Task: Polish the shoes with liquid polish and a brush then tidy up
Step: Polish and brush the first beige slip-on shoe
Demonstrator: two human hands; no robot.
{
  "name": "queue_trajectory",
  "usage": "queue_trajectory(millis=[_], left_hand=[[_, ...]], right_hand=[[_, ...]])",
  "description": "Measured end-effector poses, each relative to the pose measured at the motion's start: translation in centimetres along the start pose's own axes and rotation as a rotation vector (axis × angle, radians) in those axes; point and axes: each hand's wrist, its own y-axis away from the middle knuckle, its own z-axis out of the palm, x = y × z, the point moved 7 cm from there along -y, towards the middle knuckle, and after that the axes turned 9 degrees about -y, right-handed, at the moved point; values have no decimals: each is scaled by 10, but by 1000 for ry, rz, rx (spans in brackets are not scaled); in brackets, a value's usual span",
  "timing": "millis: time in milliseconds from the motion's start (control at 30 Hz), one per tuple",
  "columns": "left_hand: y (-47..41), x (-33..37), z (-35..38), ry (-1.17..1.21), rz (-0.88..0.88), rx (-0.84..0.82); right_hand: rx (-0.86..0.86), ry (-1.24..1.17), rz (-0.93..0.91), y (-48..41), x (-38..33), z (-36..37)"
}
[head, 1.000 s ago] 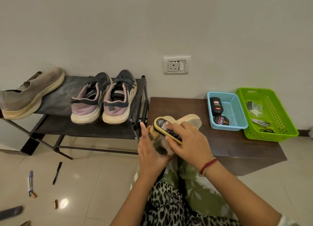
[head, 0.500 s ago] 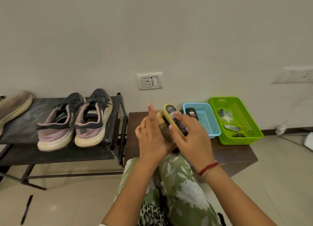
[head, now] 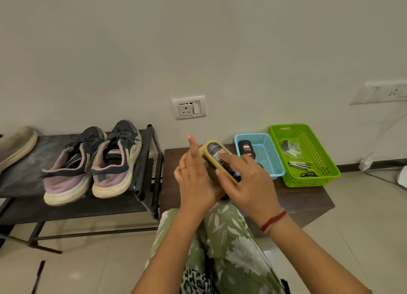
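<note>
My right hand (head: 246, 179) grips a yellow-backed shoe brush (head: 217, 152) with a dark label, held tilted above the brown bench (head: 304, 196). My left hand (head: 193, 179) is right beside it with its back to me and the index finger straight up. It holds a beige shoe (head: 201, 148), of which only a sliver shows between the finger and the brush. A black liquid polish bottle (head: 246, 149) lies in the blue basket (head: 276, 155) just behind my right hand.
A green basket (head: 319, 177) with small tools stands right of the blue one. A black rack (head: 145, 161) on the left carries a pair of grey-pink sneakers (head: 92, 168) and another beige shoe (head: 15, 146). A pen (head: 38, 276) lies on the tiled floor.
Both hands have risen from the bench front with brush and shoe. The shoe, plainly seen earlier, is now almost hidden behind my hands. The view has shifted right and up.
</note>
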Motion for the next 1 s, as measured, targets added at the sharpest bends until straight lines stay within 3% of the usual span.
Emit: queue_trajectory(millis=[33,167,267,400,500,633,733,867,1000], left_hand=[[0,-1,0,7,-6,-16],[-2,1,-3,-2,-5,-18],[-2,0,-4,37,-35,-8],[-3,0,-6,8,-24,-17],[-5,-4,-6,34,-65,-10],[-4,-9,-10,10,-39,-5],[-1,-20,-14,36,-52,5],[6,-39,-25,62,-62,-15],[13,-64,-31,101,-64,-23]], right_hand=[[-24,25,-44,3,-5,4],[72,-63,124,-11,16,-5],[-20,-34,-25,-7,-7,9],[80,-161,189,-15,21,-3],[-25,-127,32,-9,-1,8],[38,-191,252,-17,32,2],[-49,-283,123,-10,11,21],[-15,-412,360,-17,38,36],[-125,-510,248,-4,15,64]])
